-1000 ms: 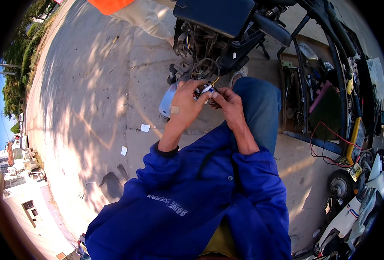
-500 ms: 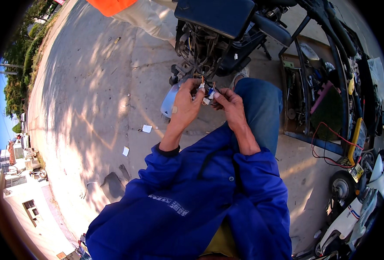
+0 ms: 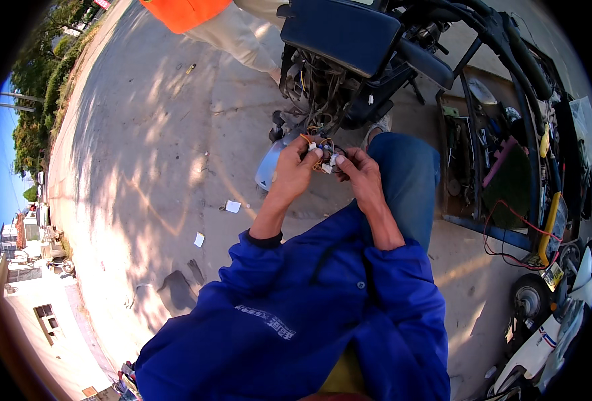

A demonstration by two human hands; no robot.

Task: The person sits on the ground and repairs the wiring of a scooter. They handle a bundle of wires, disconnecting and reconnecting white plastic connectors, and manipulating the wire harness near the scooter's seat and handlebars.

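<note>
A left hand (image 3: 292,173) and right hand (image 3: 364,179), bare below blue sleeves (image 3: 400,271), hold white wire connectors (image 3: 326,168) near the exposed wiring (image 3: 317,87) of a dark vehicle (image 3: 341,35); 2 white scraps (image 3: 233,206) lie on the pavement (image 3: 159,127).

White connectors (image 3: 327,168), orange wires (image 3: 306,138), deep-blue jacket (image 3: 322,281) with white lettering (image 3: 267,321), faded-blue jeans (image 3: 406,177), near-black panel (image 3: 341,33), dappled grey ground (image 3: 162,127).
</note>
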